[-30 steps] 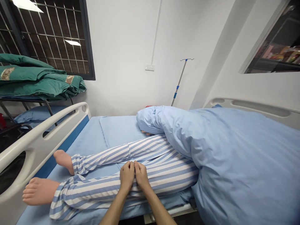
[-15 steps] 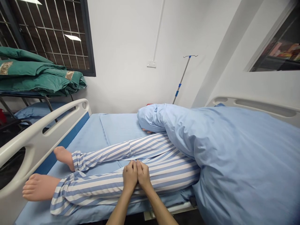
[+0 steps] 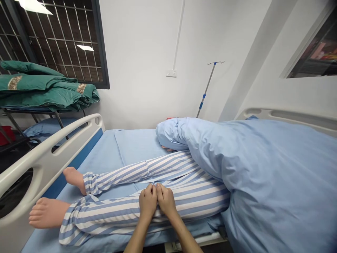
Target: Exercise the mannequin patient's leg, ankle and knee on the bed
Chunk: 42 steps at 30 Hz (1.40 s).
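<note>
We have our left hand [image 3: 147,201] and right hand [image 3: 165,199] side by side over the nearer leg of the striped trousers [image 3: 113,211], which lie on the bed [image 3: 139,142]. The fingers of both curl downward; their tips are hidden, so we cannot tell how far they close or whether they pinch cloth. We judge the fabric soft, light and easily creased, but whatever fills its 2 legs likely heavier and stiffer, best supported from beneath, near knee and ankle.

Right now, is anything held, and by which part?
Cannot be told: the left hand and right hand are curled side by side over the striped trousers; any grip beneath is hidden.
</note>
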Motion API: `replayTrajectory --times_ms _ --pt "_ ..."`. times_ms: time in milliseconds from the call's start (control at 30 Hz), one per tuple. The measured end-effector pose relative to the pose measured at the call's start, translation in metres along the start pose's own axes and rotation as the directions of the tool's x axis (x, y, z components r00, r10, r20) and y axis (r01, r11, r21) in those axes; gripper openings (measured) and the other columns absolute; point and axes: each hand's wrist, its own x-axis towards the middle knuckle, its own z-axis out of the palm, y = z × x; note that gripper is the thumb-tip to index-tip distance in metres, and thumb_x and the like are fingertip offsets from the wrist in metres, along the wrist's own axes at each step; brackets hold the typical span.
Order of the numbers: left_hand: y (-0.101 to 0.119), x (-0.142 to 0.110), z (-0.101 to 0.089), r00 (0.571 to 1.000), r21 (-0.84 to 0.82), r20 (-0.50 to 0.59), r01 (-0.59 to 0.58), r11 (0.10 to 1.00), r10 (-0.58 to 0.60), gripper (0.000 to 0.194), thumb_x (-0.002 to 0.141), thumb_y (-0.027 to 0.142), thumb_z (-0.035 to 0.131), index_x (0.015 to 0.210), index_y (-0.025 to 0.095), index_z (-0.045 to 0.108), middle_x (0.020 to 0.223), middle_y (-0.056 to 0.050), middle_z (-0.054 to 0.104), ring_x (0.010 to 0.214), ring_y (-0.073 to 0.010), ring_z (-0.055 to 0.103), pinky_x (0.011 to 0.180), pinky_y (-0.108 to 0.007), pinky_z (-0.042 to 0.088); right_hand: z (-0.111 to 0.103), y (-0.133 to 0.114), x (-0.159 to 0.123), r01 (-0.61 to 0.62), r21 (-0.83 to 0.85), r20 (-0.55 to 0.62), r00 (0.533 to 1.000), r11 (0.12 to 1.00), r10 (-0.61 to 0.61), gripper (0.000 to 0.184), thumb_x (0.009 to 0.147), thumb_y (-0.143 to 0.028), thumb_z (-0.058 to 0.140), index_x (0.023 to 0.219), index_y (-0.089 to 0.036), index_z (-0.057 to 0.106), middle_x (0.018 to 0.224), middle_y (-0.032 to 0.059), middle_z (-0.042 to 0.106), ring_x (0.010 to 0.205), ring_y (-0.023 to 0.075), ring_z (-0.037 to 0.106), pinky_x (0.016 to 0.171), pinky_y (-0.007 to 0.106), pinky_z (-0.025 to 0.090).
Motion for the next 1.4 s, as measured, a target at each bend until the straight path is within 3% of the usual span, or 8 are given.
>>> replayTrajectory --times_ms 367,567,667,767,800,867,933,1400 --pt "0.013 0.002 0.0 0.998 -0.162 0.026 0.063 0.985 -0.059 0.031 0.084 0.031 0.035 0.058 0.019 0.048 0.059 -0.002 0.058 0.058 -0.0131 0.049 0.057 -0.025 0.026 0.003 -0.004 0.001 -0.087 0.195 -0.115 0.987 0.977 0.111 0.047 0.091 -0.038 0.03 0.058 -0.015 0.054 0.052 0.0028 0.052 0.05 0.0121 0.047 0.05 0.024 0.034" --pt "0.028 0.007 0.009 0.991 -0.325 0.002 0.13 0.937 -0.137 0.034 0.083 0.033 0.035 0.054 0.019 0.044 0.054 0.0 0.054 0.053 -0.0109 0.046 0.053 -0.022 0.027 0.005 -0.047 -0.006 -0.041 0.167 -0.178 0.981 0.985 0.071 0.028 0.087 -0.034 0.047 0.108 -0.017 0.054 0.111 0.0062 0.054 0.093 0.0185 0.055 0.079 0.036 0.048" --pt "0.022 0.003 0.012 0.997 -0.191 -0.02 0.074 0.979 -0.079 0.03 0.084 0.032 0.037 0.06 0.019 0.05 0.058 -0.001 0.058 0.056 -0.0118 0.05 0.055 -0.023 0.027 0.044 -0.101 -0.008 0.013 0.143 -0.132 0.991 0.99 0.006 0.026 0.089 -0.033 0.045 0.105 -0.016 0.056 0.11 0.0067 0.055 0.092 0.0173 0.055 0.078 0.034 0.048" --pt "0.015 -0.002 0.013 1.0 -0.069 -0.028 0.008 0.998 -0.01 0.028 0.086 0.03 0.036 0.066 0.02 0.053 0.061 -0.001 0.061 0.06 -0.0129 0.054 0.057 -0.024 0.027 0.132 -0.179 0.0 0.219 0.16 -0.019 0.976 0.962 -0.219 0.044 0.091 -0.028 0.028 0.062 -0.017 0.059 0.078 0.0 0.063 0.083 0.0107 0.06 0.064 0.023 0.045" --pt "0.014 -0.003 0.013 1.0 -0.042 -0.029 -0.003 0.999 0.001 0.029 0.087 0.03 0.035 0.066 0.02 0.054 0.062 -0.002 0.061 0.061 -0.0132 0.055 0.057 -0.024 0.027 0.168 -0.204 0.004 0.497 0.204 0.061 0.854 0.844 -0.517 0.042 0.087 -0.023 0.037 0.047 -0.02 0.05 0.065 -0.0033 0.061 0.076 0.0095 0.061 0.059 0.02 0.044" --pt "0.011 -0.004 0.013 0.999 0.012 -0.03 -0.027 1.0 0.028 0.029 0.087 0.029 0.035 0.068 0.02 0.055 0.064 -0.002 0.062 0.063 -0.0137 0.056 0.057 -0.025 0.028 0.234 -0.243 0.012 0.86 0.274 0.17 0.398 0.431 -0.902 0.049 0.076 -0.007 0.049 0.035 -0.02 0.026 0.052 -0.0063 0.053 0.074 0.0086 0.059 0.063 0.018 0.044" --pt "0.009 -0.003 0.014 0.998 0.059 -0.028 -0.052 0.997 0.054 0.028 0.087 0.028 0.035 0.069 0.02 0.056 0.065 -0.002 0.063 0.064 -0.014 0.056 0.058 -0.025 0.029 0.281 -0.26 0.017 0.931 0.205 0.218 0.256 0.301 -0.942 0.055 0.075 -0.004 0.047 0.038 -0.021 0.011 0.054 -0.0044 0.052 0.078 0.0109 0.057 0.069 0.02 0.044" --pt "0.011 -0.003 0.011 1.0 0.055 -0.01 -0.013 0.998 0.013 0.028 0.087 0.029 0.036 0.067 0.02 0.054 0.063 -0.002 0.063 0.062 -0.0136 0.056 0.058 -0.026 0.026 0.293 -0.26 0.015 0.592 0.552 0.214 0.58 0.587 -0.786 0.041 0.069 -0.011 0.047 0.034 -0.02 0.028 0.048 -0.0083 0.054 0.075 0.0055 0.061 0.051 0.011 0.041"
